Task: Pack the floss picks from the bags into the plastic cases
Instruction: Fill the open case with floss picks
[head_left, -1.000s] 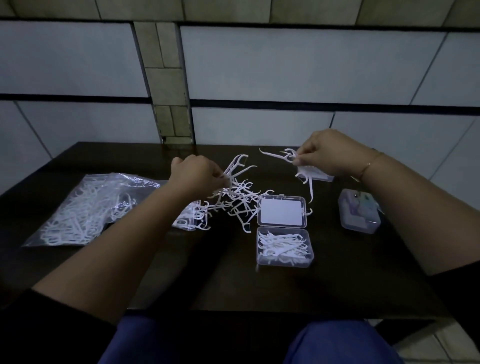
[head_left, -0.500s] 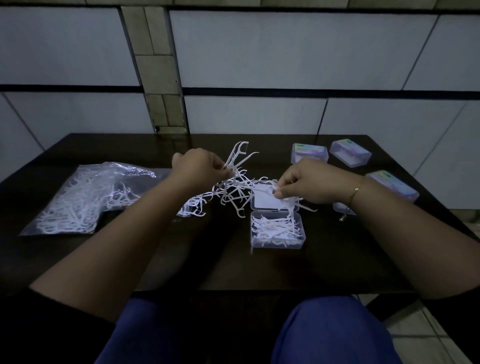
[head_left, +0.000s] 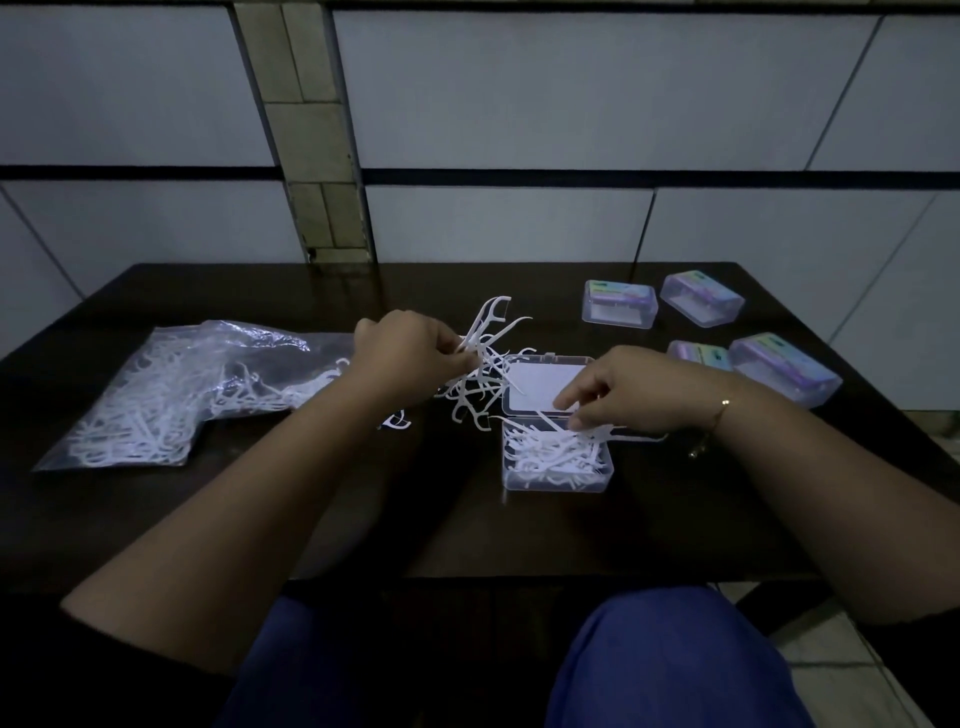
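An open clear plastic case (head_left: 556, 480) lies at the table's middle, its lid (head_left: 545, 384) folded back and several white floss picks inside. My right hand (head_left: 623, 389) hovers over the case's back edge, fingertips pinching picks that lie on the pile. My left hand (head_left: 410, 353) holds a bunch of floss picks (head_left: 488, 327) that fan up and to the right, above a loose heap of picks (head_left: 467, 400) on the table. A clear bag (head_left: 171, 395) full of picks lies at the left.
Several closed plastic cases stand at the back right, among them one (head_left: 618, 304), another (head_left: 701, 299) and a nearer one (head_left: 784, 369). The dark table (head_left: 675, 519) ends just before my knees. A tiled wall rises behind it.
My right hand came down from the back right with its picks and now sits lower over the open case. My left hand kept its bunch in about the same place.
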